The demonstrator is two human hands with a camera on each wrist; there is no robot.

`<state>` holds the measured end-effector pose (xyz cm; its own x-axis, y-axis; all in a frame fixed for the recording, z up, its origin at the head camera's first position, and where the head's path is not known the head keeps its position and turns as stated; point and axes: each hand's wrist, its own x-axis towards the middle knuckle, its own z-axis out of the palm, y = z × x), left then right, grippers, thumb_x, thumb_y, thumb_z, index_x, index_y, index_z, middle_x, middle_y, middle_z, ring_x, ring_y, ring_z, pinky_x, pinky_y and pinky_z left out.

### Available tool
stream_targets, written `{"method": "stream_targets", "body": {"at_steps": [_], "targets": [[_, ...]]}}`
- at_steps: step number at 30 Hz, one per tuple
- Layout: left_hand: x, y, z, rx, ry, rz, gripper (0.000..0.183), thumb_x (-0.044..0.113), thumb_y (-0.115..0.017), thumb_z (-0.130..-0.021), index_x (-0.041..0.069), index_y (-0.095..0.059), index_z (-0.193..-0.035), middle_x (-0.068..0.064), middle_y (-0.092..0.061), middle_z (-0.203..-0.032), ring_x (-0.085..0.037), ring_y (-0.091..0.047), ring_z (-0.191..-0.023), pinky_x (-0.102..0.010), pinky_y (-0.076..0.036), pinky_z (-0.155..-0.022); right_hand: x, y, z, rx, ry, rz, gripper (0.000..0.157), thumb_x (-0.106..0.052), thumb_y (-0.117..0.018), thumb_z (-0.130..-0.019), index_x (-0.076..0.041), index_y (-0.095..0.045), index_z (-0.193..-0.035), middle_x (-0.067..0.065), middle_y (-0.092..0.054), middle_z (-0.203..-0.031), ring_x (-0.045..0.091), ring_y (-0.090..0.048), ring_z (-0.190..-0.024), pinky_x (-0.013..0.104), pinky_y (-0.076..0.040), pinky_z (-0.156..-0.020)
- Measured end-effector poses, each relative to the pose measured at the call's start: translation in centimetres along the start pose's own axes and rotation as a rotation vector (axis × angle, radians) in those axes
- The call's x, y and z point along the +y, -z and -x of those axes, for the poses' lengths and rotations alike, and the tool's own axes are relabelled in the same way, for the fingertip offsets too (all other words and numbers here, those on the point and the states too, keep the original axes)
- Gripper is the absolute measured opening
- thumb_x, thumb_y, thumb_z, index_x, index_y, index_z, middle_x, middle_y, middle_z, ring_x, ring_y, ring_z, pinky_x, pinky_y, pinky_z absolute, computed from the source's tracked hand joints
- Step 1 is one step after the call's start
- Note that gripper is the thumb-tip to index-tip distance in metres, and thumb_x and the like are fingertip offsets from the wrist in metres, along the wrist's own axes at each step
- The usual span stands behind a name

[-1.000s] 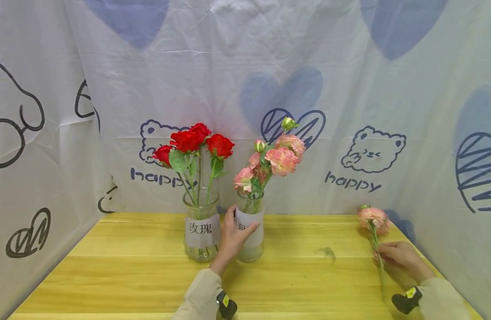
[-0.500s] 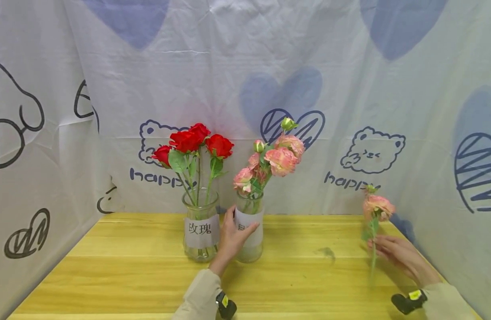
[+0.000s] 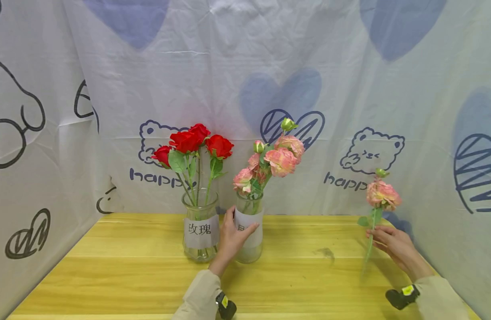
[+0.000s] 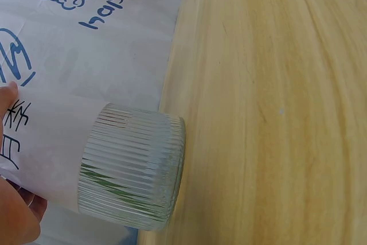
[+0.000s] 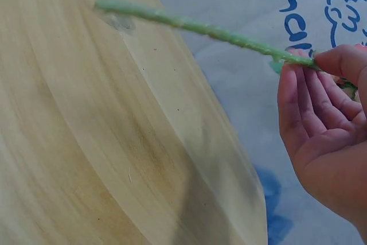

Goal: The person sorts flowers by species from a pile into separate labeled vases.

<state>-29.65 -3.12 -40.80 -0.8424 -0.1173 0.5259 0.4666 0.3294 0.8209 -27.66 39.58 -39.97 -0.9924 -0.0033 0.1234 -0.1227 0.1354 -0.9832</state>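
Observation:
At the right side of the table, my right hand point(image 3: 397, 246) pinches the green stem point(image 5: 212, 30) of a pink flower point(image 3: 383, 195) between thumb and fingertips. The bloom stands upright with a small bud above it, and the stem's lower end hangs free. My left hand point(image 3: 232, 235) grips a ribbed glass vase point(image 4: 135, 164) around its white paper label point(image 4: 51, 142). That vase stands on the table and holds several pink flowers point(image 3: 283, 160) and green buds. In the left wrist view only part of the left hand shows.
Left of the gripped vase stands another glass vase point(image 3: 201, 254) with a labelled front, holding several red roses point(image 3: 185, 141). Both vases are on a yellow wooden table point(image 3: 129, 275). A printed white cloth point(image 3: 213, 66) hangs behind and along the sides.
My right hand has raised the pink flower off the table and brought it more upright, its bloom rising and shifting slightly right. The left hand and the vases stay in place.

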Motion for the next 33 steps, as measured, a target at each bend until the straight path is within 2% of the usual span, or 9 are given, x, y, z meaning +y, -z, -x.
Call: {"method": "stream_targets", "body": {"at_steps": [3, 8, 10, 14, 18, 24, 26, 29, 33], "targets": [[0.1, 0.0, 0.0, -0.001, -0.001, 0.001, 0.077, 0.02, -0.082, -0.077, -0.007, -0.041, -0.136, -0.028, -0.048, -0.132, -0.043, -0.05, -0.118, -0.055, -0.045, -0.096, -0.2, -0.3, 0.1, 0.025, 0.011, 0.005, 0.032, -0.013, -0.053, -0.1, 0.011, -0.046, -0.12, -0.015, -0.069, -0.091, 0.0, -0.064, -0.087, 0.018, -0.054, -0.075], [0.0, 0.0, 0.0, -0.002, 0.002, 0.004, 0.078, 0.02, -0.083, -0.077, -0.007, -0.041, -0.137, -0.029, -0.048, -0.132, -0.043, -0.05, -0.118, -0.055, -0.045, -0.096, -0.5, -0.8, 0.1, 0.04, 0.006, -0.019, 0.017, -0.014, -0.054, -0.1, -0.001, -0.054, -0.112, -0.017, -0.069, -0.089, -0.002, -0.061, -0.084, 0.018, -0.054, -0.074], [0.0, 0.0, 0.1, -0.001, 0.0, 0.007, 0.078, 0.02, -0.083, -0.077, -0.008, -0.041, -0.136, -0.029, -0.048, -0.131, -0.043, -0.05, -0.118, -0.055, -0.045, -0.096, -0.7, -1.1, 0.0, 0.048, 0.003, -0.047, 0.015, -0.012, -0.054, -0.099, -0.002, -0.055, -0.11, -0.016, -0.068, -0.088, 0.0, -0.061, -0.083, 0.018, -0.053, -0.073], [0.0, -0.1, 0.0, 0.003, -0.006, 0.009, 0.078, 0.02, -0.083, -0.077, -0.008, -0.041, -0.136, -0.029, -0.049, -0.13, -0.043, -0.051, -0.117, -0.055, -0.045, -0.096, -1.0, -1.8, -0.2, 0.05, 0.015, -0.054, 0.024, -0.009, -0.053, -0.099, 0.008, -0.051, -0.116, -0.013, -0.067, -0.089, -0.001, -0.062, -0.083, 0.016, -0.053, -0.075], [0.0, 0.0, 0.0, 0.001, -0.004, 0.011, 0.078, 0.02, -0.083, -0.077, -0.008, -0.041, -0.136, -0.029, -0.049, -0.13, -0.043, -0.051, -0.117, -0.055, -0.045, -0.096, -1.4, -2.5, -0.4, 0.082, 0.028, -0.007, 0.033, -0.009, -0.055, -0.098, 0.016, -0.048, -0.119, -0.015, -0.065, -0.086, -0.003, -0.062, -0.082, 0.017, -0.053, -0.077], [0.0, 0.0, 0.0, 0.005, 0.005, 0.01, 0.078, 0.02, -0.083, -0.076, -0.008, -0.042, -0.136, -0.028, -0.049, -0.13, -0.043, -0.051, -0.117, -0.055, -0.045, -0.096, -2.2, -3.6, -0.7, 0.138, 0.033, 0.107, 0.052, -0.016, -0.056, -0.098, 0.021, -0.038, -0.131, -0.018, -0.061, -0.086, -0.006, -0.06, -0.081, 0.017, -0.053, -0.079], [0.0, -0.1, 0.0, 0.008, 0.007, 0.011, 0.078, 0.02, -0.083, -0.076, -0.007, -0.042, -0.136, -0.028, -0.049, -0.13, -0.043, -0.051, -0.117, -0.054, -0.045, -0.096, -2.6, -4.1, -0.8, 0.159, 0.037, 0.111, 0.055, -0.017, -0.056, -0.098, 0.021, -0.036, -0.133, -0.019, -0.061, -0.084, -0.006, -0.059, -0.08, 0.016, -0.053, -0.078], [0.0, -0.1, 0.0, 0.009, 0.007, 0.011, 0.078, 0.019, -0.083, -0.076, -0.008, -0.042, -0.136, -0.028, -0.049, -0.13, -0.043, -0.051, -0.117, -0.054, -0.045, -0.096, -3.2, -5.0, -0.8, 0.193, 0.051, 0.01, 0.044, -0.015, -0.059, -0.097, 0.014, -0.046, -0.127, -0.018, -0.064, -0.082, -0.005, -0.06, -0.079, 0.016, -0.053, -0.075], [-0.1, -0.2, 0.0, 0.009, 0.007, 0.013, 0.078, 0.019, -0.083, -0.076, -0.008, -0.041, -0.136, -0.029, -0.049, -0.13, -0.043, -0.051, -0.117, -0.054, -0.045, -0.097, -4.0, -7.0, -0.4, 0.22, 0.057, -0.251, 0.006, -0.009, -0.061, -0.095, -0.01, -0.065, -0.1, -0.015, -0.068, -0.084, -0.002, -0.063, -0.08, 0.015, -0.053, -0.07]]}}
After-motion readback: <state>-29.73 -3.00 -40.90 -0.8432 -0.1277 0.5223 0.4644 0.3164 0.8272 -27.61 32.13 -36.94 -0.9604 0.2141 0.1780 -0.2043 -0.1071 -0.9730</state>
